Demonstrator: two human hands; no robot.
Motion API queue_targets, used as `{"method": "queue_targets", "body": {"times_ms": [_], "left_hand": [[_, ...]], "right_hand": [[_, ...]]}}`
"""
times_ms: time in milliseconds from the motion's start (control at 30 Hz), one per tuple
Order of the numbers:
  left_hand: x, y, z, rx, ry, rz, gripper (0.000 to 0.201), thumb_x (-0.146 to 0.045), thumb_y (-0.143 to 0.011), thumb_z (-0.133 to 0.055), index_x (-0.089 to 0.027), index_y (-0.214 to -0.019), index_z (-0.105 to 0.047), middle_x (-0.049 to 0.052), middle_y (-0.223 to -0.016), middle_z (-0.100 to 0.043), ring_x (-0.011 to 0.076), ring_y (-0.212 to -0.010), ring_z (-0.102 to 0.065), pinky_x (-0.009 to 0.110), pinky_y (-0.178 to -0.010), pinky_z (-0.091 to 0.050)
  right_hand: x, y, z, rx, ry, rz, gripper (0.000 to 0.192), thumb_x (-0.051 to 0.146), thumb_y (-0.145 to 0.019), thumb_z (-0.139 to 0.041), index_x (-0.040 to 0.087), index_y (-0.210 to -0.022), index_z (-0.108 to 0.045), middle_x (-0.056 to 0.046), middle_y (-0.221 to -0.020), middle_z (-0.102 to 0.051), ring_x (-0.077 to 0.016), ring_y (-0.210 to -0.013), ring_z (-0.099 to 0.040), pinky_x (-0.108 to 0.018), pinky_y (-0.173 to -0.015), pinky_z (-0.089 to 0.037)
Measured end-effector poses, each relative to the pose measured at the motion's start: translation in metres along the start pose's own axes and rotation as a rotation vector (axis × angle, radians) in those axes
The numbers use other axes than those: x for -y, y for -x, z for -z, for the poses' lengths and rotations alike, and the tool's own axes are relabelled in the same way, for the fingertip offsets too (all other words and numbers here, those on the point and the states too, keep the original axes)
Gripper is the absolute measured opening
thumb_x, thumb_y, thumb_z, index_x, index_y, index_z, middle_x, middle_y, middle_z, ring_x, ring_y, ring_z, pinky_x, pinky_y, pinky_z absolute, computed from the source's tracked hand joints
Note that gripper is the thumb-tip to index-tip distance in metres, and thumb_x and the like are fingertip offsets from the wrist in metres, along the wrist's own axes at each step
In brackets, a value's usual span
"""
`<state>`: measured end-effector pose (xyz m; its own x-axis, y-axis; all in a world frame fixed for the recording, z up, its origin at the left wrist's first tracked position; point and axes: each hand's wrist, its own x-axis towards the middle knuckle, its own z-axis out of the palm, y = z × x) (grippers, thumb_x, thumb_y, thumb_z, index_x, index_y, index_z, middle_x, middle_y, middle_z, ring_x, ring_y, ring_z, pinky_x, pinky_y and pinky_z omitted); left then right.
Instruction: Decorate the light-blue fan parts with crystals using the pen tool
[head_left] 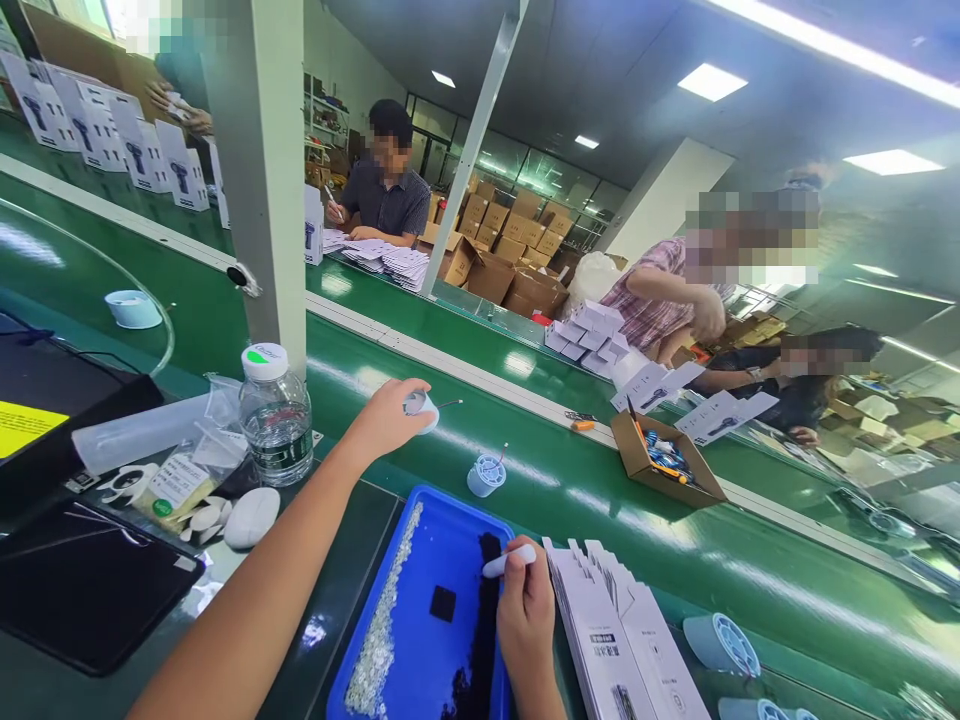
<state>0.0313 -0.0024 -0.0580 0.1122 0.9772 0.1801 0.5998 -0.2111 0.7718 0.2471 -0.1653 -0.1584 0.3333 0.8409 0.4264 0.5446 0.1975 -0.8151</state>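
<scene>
- Left hand (pixel 390 412): reached forward over the green table (pixel 570 480), fingers closed around a small white spool (pixel 421 408); second spool (pixel 486 475) just right and nearer.
- Right hand (pixel 525 610): over blue tray (pixel 450 530), fingers gripping a white pen-like tool (pixel 508 561), long axis left-right.
- Hidden: tool tip; left fingertips.

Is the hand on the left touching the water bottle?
Apart. The head view shows the left hand out over the green belt, holding a small white round part, with bare belt between it and the water bottle.
</scene>
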Motion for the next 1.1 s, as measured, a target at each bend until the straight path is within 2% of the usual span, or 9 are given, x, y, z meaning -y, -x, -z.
{"method": "queue_targets", "body": {"times_ms": [333, 433, 533, 600, 667, 733, 800, 933, 1100], "left_hand": [[-0.004, 0.002, -0.006, 0.002, 0.084, -0.015, 0.044, -0.036, -0.072, -0.062, -0.022, -0.114, -0.059, 0.007, -0.116, -0.059, 0.0229, -0.105, -0.056, 0.034, -0.092, -0.044], [-0.012, 0.004, -0.013, -0.005, 0.289, 0.066, 0.045, -0.041, -0.068, -0.068, -0.020, -0.106, -0.056, 0.007, -0.108, -0.060, 0.0205, -0.095, -0.058, 0.032, -0.082, -0.047], [-0.024, 0.007, -0.020, 0.067, 0.678, 0.185, 0.039, -0.045, -0.063, -0.072, -0.018, -0.086, -0.055, 0.004, -0.089, -0.061, 0.0168, -0.081, -0.058, 0.028, -0.072, -0.048], [-0.033, 0.010, -0.024, 0.154, 0.976, 0.239, 0.036, -0.045, -0.064, -0.072, -0.017, -0.081, -0.056, 0.003, -0.084, -0.061, 0.0149, -0.078, -0.057, 0.027, -0.070, -0.048], [-0.041, 0.014, -0.026, 0.196, 1.170, 0.288, 0.034, -0.043, -0.067, -0.071, -0.016, -0.083, -0.058, 0.003, -0.083, -0.061, 0.0143, -0.076, -0.057, 0.027, -0.069, -0.049], [-0.048, 0.019, -0.027, 0.205, 1.199, 0.303, 0.031, -0.043, -0.070, -0.070, -0.017, -0.082, -0.059, 0.003, -0.080, -0.061, 0.0140, -0.074, -0.056, 0.026, -0.065, -0.049], [-0.055, 0.024, -0.026, 0.220, 1.133, 0.264, 0.030, -0.045, -0.071, -0.069, -0.017, -0.078, -0.060, 0.001, -0.076, -0.060, 0.0127, -0.070, -0.054, 0.024, -0.062, -0.048], [-0.070, 0.033, -0.022, 0.272, 1.029, 0.184, 0.034, -0.050, -0.071, -0.069, -0.017, -0.074, -0.061, -0.001, -0.072, -0.057, 0.0104, -0.065, -0.050, 0.022, -0.060, -0.044], [-0.082, 0.041, -0.016, 0.306, 0.960, 0.134, 0.034, -0.051, -0.069, -0.069, -0.017, -0.073, -0.062, -0.001, -0.070, -0.054, 0.0102, -0.063, -0.046, 0.022, -0.060, -0.043]], "right_hand": [[0.002, 0.006, 0.002, -0.004, -0.098, -0.061, 0.035, 0.050, -0.094, -0.039, 0.019, -0.091, -0.054, -0.002, -0.074, -0.055, -0.0151, -0.063, -0.054, -0.027, -0.057, -0.047], [0.014, 0.015, -0.002, 0.069, -0.138, -0.006, 0.029, 0.045, -0.095, -0.040, 0.020, -0.089, -0.055, -0.001, -0.074, -0.056, -0.0143, -0.061, -0.053, -0.025, -0.055, -0.046], [0.026, 0.026, -0.011, 0.202, -0.167, 0.083, 0.025, 0.039, -0.093, -0.046, 0.021, -0.078, -0.056, 0.001, -0.066, -0.054, -0.0133, -0.056, -0.051, -0.024, -0.054, -0.044], [0.036, 0.029, -0.015, 0.115, -0.217, 0.056, 0.023, 0.040, -0.091, -0.051, 0.021, -0.078, -0.057, 0.001, -0.067, -0.055, -0.0136, -0.057, -0.053, -0.024, -0.054, -0.044], [0.047, 0.025, -0.016, -0.100, -0.323, -0.001, 0.020, 0.041, -0.090, -0.054, 0.022, -0.087, -0.059, -0.001, -0.077, -0.059, -0.0139, -0.058, -0.058, -0.025, -0.055, -0.046], [0.062, 0.016, -0.012, -0.293, -0.441, -0.009, 0.020, 0.040, -0.089, -0.057, 0.021, -0.094, -0.059, -0.003, -0.086, -0.061, -0.0155, -0.063, -0.063, -0.028, -0.059, -0.050], [0.076, 0.004, -0.004, -0.393, -0.516, 0.002, 0.021, 0.040, -0.088, -0.059, 0.021, -0.097, -0.058, -0.005, -0.092, -0.061, -0.0180, -0.068, -0.067, -0.032, -0.065, -0.053], [0.091, -0.012, 0.008, -0.392, -0.507, -0.071, 0.026, 0.044, -0.088, -0.057, 0.020, -0.100, -0.057, -0.007, -0.092, -0.065, -0.0215, -0.076, -0.069, -0.035, -0.069, -0.055], [0.087, -0.013, 0.008, -0.377, -0.465, -0.090, 0.027, 0.044, -0.089, -0.054, 0.020, -0.099, -0.056, -0.008, -0.090, -0.068, -0.0220, -0.075, -0.069, -0.034, -0.069, -0.056]]}}
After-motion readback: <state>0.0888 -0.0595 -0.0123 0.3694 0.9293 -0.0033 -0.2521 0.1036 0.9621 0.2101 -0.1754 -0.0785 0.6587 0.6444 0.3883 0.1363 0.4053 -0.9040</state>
